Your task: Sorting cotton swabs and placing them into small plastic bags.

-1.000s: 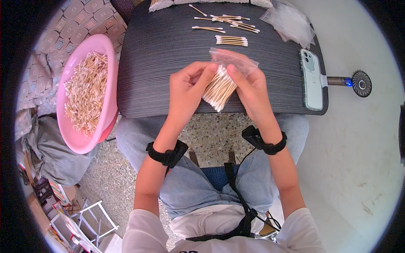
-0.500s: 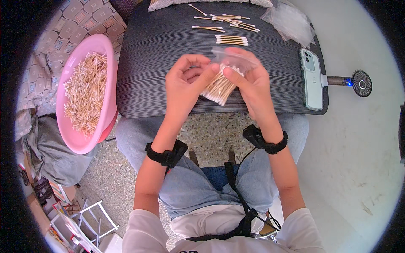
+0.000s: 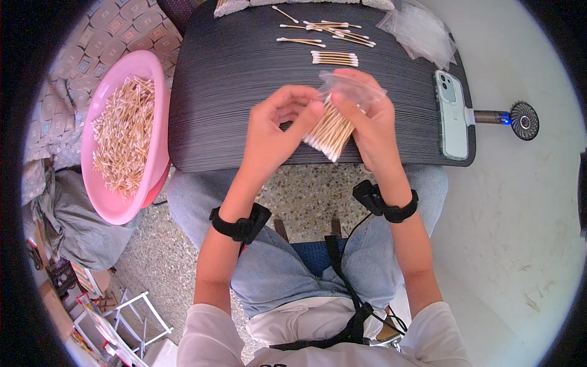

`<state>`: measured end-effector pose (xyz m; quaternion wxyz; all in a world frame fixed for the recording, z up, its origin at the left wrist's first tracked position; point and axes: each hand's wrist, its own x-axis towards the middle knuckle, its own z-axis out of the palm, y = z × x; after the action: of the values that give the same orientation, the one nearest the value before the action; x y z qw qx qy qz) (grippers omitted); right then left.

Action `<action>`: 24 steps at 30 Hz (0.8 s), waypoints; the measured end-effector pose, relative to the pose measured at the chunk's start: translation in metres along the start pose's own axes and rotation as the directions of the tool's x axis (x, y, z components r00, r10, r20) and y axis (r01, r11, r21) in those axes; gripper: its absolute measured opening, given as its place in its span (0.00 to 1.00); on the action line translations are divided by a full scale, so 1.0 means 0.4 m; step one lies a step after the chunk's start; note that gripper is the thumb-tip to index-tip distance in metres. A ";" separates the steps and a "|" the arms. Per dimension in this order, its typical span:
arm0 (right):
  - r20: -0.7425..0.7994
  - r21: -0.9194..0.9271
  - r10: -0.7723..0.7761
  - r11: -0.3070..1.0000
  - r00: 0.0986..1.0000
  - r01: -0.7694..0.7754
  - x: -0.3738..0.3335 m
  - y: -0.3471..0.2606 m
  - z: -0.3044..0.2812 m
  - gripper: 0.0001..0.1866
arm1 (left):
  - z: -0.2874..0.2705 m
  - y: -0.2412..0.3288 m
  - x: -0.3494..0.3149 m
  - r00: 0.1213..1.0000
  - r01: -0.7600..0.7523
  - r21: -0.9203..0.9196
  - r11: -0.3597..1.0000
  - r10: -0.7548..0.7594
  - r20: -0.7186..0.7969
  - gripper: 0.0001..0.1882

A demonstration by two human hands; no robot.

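Over the near part of the dark table, I hold a clear plastic bag of cotton swabs [image 3: 330, 129] between both hands. My right hand [image 3: 377, 125] grips its right side, with the thumb across the front and the other fingers behind. At the left edge, my left hand [image 3: 273, 125] has its thumb and curled fingers closed on the plastic. The swabs stand packed side by side, tilted, with their white tips toward me. Above them the bag's flat mouth sticks up loosely. Beyond my hands lie a neat row of swabs [image 3: 334, 58] and a loose scatter of swabs [image 3: 330, 25].
A pink basin [image 3: 160, 92] heaped with loose swabs stands left of the table [image 3: 208, 116]. Clear bags [image 3: 419, 33] lie at the far right. A phone [image 3: 454, 116] rests at the right edge, beside a small fan [image 3: 524, 120]. Filled packets [image 3: 232, 6] line the far edge.
The bag of swabs has moved slightly right and toward me, and both hands have shifted a little right with it. The other things on the table stay where they were.
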<state>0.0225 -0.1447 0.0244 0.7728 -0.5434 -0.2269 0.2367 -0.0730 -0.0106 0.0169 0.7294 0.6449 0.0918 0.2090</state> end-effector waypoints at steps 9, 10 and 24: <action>-0.009 0.210 -0.085 0.974 0.996 0.085 0.000 -0.005 0.002 0.19 | 0.021 0.003 0.001 0.987 -0.145 -0.022 0.989 0.143 -0.076 0.17; -0.008 0.211 -0.086 0.974 0.996 0.085 -0.001 -0.003 0.000 0.19 | 0.016 0.006 -0.001 0.987 -0.146 -0.022 0.989 0.144 -0.076 0.17; 0.116 0.041 -0.074 0.997 0.991 0.069 -0.010 0.008 0.006 0.20 | 0.001 -0.012 -0.006 1.000 -0.018 -0.006 1.000 0.018 -0.004 0.16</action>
<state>0.0175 -0.1444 0.0215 0.7761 -0.5057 -0.2867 0.2444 -0.0741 -0.0126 0.0119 0.7294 0.6429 0.0868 0.2172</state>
